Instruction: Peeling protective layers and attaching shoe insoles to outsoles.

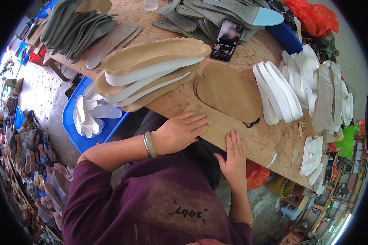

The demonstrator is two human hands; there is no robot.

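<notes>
My left hand (182, 131) lies flat, fingers stretched to the right, on a tan sole-shaped sheet (218, 125) at the table's near edge. My right hand (235, 157) presses its fingers on the right end of the same sheet, thumb apart. Neither hand grips anything. Just beyond the sheet is a small pile of tan sole-shaped pieces (231, 93). To the left of the pile, white soles with tan covers are stacked (153, 61), wavy at the edges. The sheet's near edge is partly hidden by my hands.
A phone (228, 40) leans against grey soles (188, 20) at the back. White soles (276, 92) stand at the right, with more white soles (311, 155) nearer. Grey soles (75, 30) fill the far left. A blue bin (75, 136) holds white pieces beside the table.
</notes>
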